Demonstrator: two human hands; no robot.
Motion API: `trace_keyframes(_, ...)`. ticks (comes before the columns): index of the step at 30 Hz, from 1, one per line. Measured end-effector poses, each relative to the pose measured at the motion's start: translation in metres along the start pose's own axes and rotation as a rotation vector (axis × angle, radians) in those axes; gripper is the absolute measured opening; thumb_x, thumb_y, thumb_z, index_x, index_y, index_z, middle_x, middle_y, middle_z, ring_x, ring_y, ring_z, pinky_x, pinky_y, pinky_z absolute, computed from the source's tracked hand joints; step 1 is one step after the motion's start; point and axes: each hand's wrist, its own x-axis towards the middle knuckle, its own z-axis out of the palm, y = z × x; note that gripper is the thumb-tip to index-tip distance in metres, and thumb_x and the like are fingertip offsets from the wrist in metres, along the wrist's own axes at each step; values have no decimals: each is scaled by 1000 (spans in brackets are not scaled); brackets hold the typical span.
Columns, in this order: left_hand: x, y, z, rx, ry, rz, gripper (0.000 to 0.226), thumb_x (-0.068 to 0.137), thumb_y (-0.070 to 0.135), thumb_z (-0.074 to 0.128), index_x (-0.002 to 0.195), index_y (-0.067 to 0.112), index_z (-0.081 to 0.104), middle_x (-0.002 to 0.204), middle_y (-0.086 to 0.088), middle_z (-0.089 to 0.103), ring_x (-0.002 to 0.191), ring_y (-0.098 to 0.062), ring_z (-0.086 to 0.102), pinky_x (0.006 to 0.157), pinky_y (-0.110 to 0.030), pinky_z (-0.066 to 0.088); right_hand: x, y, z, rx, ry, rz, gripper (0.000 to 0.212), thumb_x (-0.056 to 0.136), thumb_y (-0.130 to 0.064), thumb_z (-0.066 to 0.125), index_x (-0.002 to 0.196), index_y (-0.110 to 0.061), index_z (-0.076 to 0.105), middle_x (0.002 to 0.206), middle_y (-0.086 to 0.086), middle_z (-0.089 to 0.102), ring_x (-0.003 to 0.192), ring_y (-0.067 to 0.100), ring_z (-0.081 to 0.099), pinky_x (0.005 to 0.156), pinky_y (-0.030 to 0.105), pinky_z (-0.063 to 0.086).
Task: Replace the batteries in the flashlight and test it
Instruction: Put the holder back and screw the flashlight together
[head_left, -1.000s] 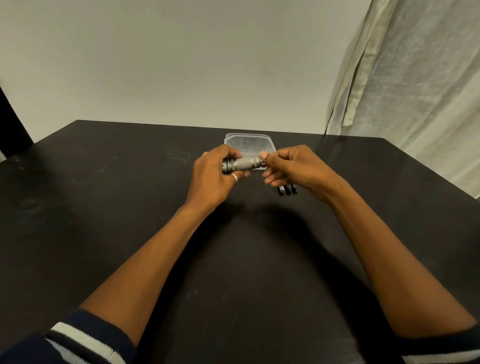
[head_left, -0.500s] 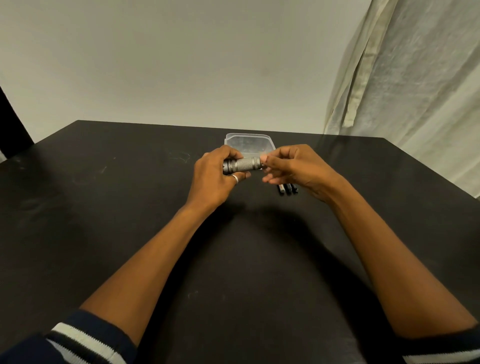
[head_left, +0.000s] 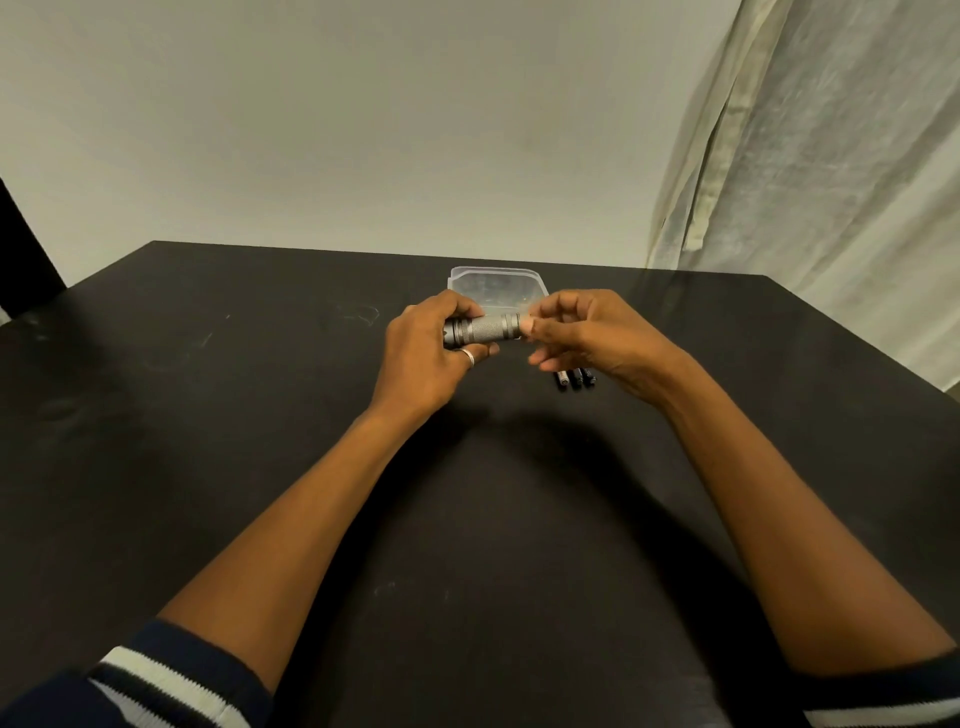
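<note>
A short grey metal flashlight (head_left: 485, 329) lies level above the black table (head_left: 208, 415), its head end wrapped in my left hand (head_left: 431, 353). My right hand (head_left: 587, 332) pinches the flashlight's right end between thumb and fingertips; the end cap itself is hidden under them. Three dark batteries (head_left: 575, 378) lie side by side on the table, just below my right hand and partly covered by it.
A clear plastic container (head_left: 496, 283) sits on the table right behind the flashlight. A pale curtain (head_left: 831, 156) hangs at the right, past the table's far right corner. A dark object (head_left: 21, 249) stands at the left edge.
My right fingertips have shifted slightly around the flashlight's right end. The flashlight and my left hand stay almost where they were.
</note>
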Motion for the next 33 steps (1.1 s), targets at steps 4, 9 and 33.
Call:
trace_keyframes(4, 0, 0, 0, 7, 0, 11, 35, 72, 21, 91, 101, 19, 71, 94, 6, 69, 89, -19, 64, 76, -29, 54, 1, 1, 3, -46, 32, 12, 33, 97, -41, 65, 100, -8, 71, 90, 13, 76, 75, 18, 76, 64, 22, 60)
trace_keyframes(9, 0, -1, -1, 14, 1, 10, 35, 72, 21, 91, 100, 20, 70, 92, 8, 68, 86, -17, 63, 73, -21, 49, 1, 3, -4, 8, -28, -47, 32, 89, -8, 77, 119, -6, 67, 104, 14, 75, 88, 18, 77, 73, 25, 61)
trace_keyframes(33, -1, -1, 1, 45, -7, 33, 35, 72, 21, 91, 101, 19, 71, 92, 10, 67, 87, -14, 60, 73, -13, 43, 1, 5, 0, -53, 8, 7, 33, 95, -33, 71, 113, -5, 68, 94, 10, 77, 83, 17, 77, 67, 26, 61)
